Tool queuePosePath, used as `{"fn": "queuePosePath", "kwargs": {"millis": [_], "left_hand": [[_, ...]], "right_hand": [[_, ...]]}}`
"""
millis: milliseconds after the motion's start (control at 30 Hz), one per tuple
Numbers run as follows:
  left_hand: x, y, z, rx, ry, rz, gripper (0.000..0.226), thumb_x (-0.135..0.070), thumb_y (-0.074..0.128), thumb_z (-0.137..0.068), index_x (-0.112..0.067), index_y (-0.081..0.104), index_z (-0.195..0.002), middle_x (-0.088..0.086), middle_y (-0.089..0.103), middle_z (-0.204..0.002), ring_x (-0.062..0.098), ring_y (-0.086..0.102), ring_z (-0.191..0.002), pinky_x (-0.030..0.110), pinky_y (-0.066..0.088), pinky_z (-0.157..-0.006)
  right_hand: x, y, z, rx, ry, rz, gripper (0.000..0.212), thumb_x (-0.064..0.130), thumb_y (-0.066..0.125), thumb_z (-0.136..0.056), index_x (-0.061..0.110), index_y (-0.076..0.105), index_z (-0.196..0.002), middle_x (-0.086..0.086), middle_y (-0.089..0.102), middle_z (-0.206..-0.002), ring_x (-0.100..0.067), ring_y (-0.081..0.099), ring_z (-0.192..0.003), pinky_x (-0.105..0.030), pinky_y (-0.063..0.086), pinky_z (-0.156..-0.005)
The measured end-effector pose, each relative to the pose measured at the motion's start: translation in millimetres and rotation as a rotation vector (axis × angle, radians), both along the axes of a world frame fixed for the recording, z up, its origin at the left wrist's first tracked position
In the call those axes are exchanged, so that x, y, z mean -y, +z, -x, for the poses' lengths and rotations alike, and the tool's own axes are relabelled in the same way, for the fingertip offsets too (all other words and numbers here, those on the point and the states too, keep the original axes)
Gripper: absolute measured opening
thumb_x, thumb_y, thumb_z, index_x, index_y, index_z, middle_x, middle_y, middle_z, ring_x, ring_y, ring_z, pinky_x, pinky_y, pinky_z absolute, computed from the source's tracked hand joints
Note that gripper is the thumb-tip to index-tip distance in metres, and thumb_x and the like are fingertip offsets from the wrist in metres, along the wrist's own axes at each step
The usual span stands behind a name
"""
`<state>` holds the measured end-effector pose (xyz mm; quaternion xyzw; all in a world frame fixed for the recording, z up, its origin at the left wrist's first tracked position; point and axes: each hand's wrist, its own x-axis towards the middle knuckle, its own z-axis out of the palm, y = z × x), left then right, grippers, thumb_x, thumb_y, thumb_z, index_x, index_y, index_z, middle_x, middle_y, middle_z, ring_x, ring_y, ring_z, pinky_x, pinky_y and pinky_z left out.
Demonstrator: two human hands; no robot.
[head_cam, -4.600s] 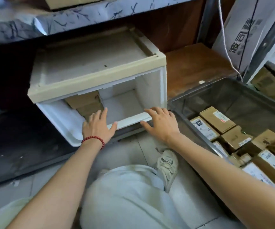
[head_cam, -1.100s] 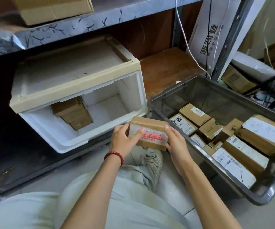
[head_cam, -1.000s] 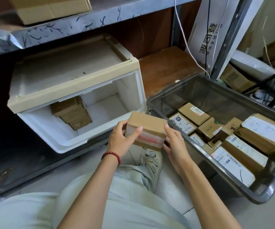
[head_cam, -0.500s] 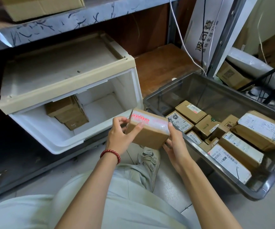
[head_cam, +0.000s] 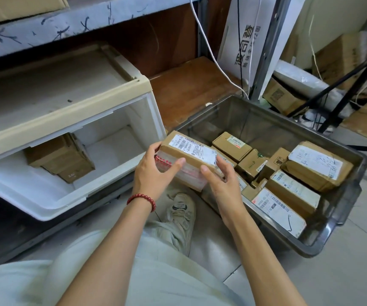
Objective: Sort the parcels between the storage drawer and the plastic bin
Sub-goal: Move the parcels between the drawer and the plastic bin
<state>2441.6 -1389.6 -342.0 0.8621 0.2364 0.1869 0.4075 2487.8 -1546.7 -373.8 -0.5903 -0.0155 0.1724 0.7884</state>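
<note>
A brown cardboard parcel (head_cam: 189, 151) with a white shipping label on top and red-printed tape on its near face hangs between the drawer and the bin. My left hand (head_cam: 153, 171) grips its left end, thumb on the near face. My right hand (head_cam: 220, 182) holds its right end. The white storage drawer (head_cam: 45, 195) stands pulled open at the left with a stack of brown parcels (head_cam: 61, 157) inside. The dark clear plastic bin (head_cam: 332, 224) at the right holds several labelled parcels (head_cam: 317, 164).
A grey metal shelf (head_cam: 67, 23) runs above the drawer unit. A white cable (head_cam: 209, 49) hangs down behind the bin. A white printed carton (head_cam: 244, 36), a black tripod leg (head_cam: 341, 82) and more boxes crowd the back right. My knee and shoe (head_cam: 180, 215) are below the parcel.
The drawer was pulled open earlier, then a parcel came into both hands. Over the last second I turned it so the shipping label now faces up and the red tape faces me.
</note>
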Motion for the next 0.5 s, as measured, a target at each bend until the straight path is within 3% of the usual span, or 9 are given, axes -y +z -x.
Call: {"fn": "queuePosePath", "kwargs": {"millis": [100,300,400,500], "left_hand": [[5.5,7.0,-14.1,0.039,0.002,-0.024,0.057,-0.055,0.070,-0.076,-0.030,0.051,-0.123,-0.010,0.064,-0.112,0.009,0.060,-0.100,0.031,0.051,-0.086],[16.8,23.2,-57.8,0.040,-0.134,-0.066,0.055,-0.053,0.068,-0.077,-0.030,0.050,-0.124,-0.013,0.054,-0.122,0.002,0.049,-0.104,0.021,0.042,-0.081],[27.1,20.8,-91.0,-0.011,-0.211,-0.054,0.058,-0.052,0.067,-0.078,-0.030,0.046,-0.128,-0.010,0.053,-0.128,0.004,0.047,-0.108,0.027,0.046,-0.085],[36.9,8.3,-128.2,-0.081,-0.277,-0.039,0.063,-0.053,0.067,-0.079,-0.031,0.043,-0.132,-0.008,0.052,-0.133,0.010,0.048,-0.116,0.033,0.046,-0.094]], "right_hand": [[1.7,-1.0,1.9,-0.036,-0.010,-0.018,0.060,0.021,0.071,-0.084,0.023,0.043,-0.137,0.005,0.055,-0.133,-0.007,0.061,-0.112,-0.032,0.054,-0.093],[18.7,10.6,-19.6,0.021,-0.125,0.015,0.066,0.018,0.072,-0.083,0.030,0.037,-0.138,0.024,0.049,-0.127,-0.005,0.054,-0.121,-0.030,0.050,-0.098],[31.9,10.8,-47.7,0.031,-0.172,0.073,0.070,0.019,0.073,-0.083,0.029,0.034,-0.139,0.012,0.045,-0.141,-0.011,0.050,-0.128,-0.030,0.047,-0.102],[41.2,4.5,-82.6,0.022,-0.218,0.162,0.073,0.022,0.076,-0.081,0.030,0.033,-0.139,0.005,0.040,-0.150,-0.015,0.046,-0.133,-0.041,0.041,-0.109]]}}
